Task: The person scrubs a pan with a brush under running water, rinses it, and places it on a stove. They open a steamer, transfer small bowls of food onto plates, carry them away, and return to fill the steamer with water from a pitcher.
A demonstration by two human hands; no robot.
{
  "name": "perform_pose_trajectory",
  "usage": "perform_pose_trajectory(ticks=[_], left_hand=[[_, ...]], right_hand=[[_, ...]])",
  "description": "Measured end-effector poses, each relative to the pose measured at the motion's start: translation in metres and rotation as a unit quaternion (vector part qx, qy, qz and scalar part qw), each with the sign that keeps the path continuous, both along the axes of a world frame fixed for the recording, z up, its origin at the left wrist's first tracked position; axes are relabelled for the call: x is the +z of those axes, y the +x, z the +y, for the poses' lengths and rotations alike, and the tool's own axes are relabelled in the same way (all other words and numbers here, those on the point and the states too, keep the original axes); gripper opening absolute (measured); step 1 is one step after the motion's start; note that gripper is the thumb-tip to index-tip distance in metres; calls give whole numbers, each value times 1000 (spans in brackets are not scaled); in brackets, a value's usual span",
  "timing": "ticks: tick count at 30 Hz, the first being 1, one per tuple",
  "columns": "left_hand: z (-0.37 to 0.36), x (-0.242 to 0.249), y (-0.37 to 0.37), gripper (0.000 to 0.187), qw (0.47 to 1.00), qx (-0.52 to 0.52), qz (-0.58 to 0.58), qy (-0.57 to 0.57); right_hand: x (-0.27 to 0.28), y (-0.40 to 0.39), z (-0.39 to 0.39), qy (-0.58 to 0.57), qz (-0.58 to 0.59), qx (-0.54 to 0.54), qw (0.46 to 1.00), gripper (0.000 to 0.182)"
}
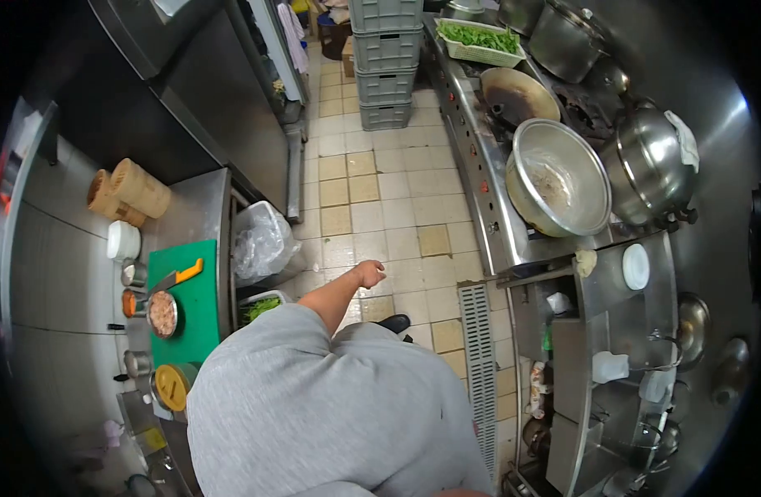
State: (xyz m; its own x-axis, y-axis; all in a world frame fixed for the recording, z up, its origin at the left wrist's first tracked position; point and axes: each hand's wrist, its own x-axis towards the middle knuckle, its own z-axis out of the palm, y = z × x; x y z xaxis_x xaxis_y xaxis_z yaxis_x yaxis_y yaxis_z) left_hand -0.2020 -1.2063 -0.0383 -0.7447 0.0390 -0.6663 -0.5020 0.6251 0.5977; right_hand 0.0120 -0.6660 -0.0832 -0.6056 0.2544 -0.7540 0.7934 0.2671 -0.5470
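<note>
My left hand (pixel 369 273) hangs out in front of my grey shirt (pixel 330 406), over the tiled floor. Its fingers are loosely bent with a small gap between them, and nothing shows in them. My right hand is out of view. On the counter to the left, a green cutting board (pixel 196 290) bears a knife with an orange handle (pixel 190 271). A metal bowl of pale chopped meat (pixel 162 315) sits beside the blade. No hand touches these things.
A lined bin (pixel 264 240) and a crate of greens (pixel 263 306) stand beside the left counter. Grey crates (pixel 387 74) are stacked ahead. Along the right, the stove holds a large metal basin (pixel 558 178), a wok (pixel 519 95) and a basket of greens (pixel 480 54). A drain grate (pixel 478 364) runs along the floor.
</note>
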Motion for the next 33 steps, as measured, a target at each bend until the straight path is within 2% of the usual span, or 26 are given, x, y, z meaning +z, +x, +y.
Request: perform_pose_trajectory(ticks=[4,6,8,11,12,14,16,17,19,20,21,23,24,25,26,27,28,29,30,32,33], left_hand=[[-28,18,64,51,982,-125,33,-138],[-49,29,97,50,989,-41,-36,-137],[-77,33,129,49,986,19,-39,-158],[-190,-130,194,47,956,-139,111,-234],[-196,-125,223,47,960,-106,102,-238],[-183,-93,263,46,960,43,135,-240],[-128,-25,299,42,946,253,69,-193],[-97,20,316,41,916,360,51,-170],[-84,-9,360,35,943,272,-45,-188],[-81,-49,387,33,962,94,-58,-249],[-73,-80,414,31,947,-93,-66,-302],[-27,-74,456,25,945,115,-75,-297],[-49,-139,485,27,965,-28,24,-261],[-66,-189,507,28,942,-189,153,-230],[-73,-202,513,30,887,-310,276,-204],[-63,-175,484,24,993,-103,-37,-50],[-41,-98,437,31,943,190,-273,-25],[-36,-60,407,34,930,241,-274,-40],[-43,-61,382,34,941,200,-267,-50],[-62,-56,337,36,988,-16,-124,-94],[-62,-55,306,36,985,-68,-119,-101]], right_hand=[[-14,-4,7,-30,-10,-3,999,20],[-23,0,14,-41,-22,7,999,20],[-36,-1,23,-50,-39,24,998,20],[-40,-12,33,-55,-68,77,993,21],[-43,-18,36,-55,-74,94,991,21],[-46,-34,40,-53,-80,123,988,21],[-43,-54,40,-53,-74,141,986,21],[-41,-65,38,-54,-70,150,985,21],[-34,-89,31,-59,-47,157,985,21],[-29,-100,25,-67,-29,159,985,21],[-16,-110,16,-75,-14,154,985,21],[5,-121,1,-85,23,147,985,22],[1,-123,5,-73,47,169,982,23],[-2,-124,10,-59,72,182,979,27],[4,-115,10,-51,82,161,982,25],[10,-102,10,-45,95,136,985,23],[5,-87,18,-43,96,125,987,22],[-6,-72,25,-41,95,117,988,22],[-12,-51,34,-35,102,73,991,22],[-23,0,51,53,2,141,989,24],[-26,30,61,52,0,90,995,24]])
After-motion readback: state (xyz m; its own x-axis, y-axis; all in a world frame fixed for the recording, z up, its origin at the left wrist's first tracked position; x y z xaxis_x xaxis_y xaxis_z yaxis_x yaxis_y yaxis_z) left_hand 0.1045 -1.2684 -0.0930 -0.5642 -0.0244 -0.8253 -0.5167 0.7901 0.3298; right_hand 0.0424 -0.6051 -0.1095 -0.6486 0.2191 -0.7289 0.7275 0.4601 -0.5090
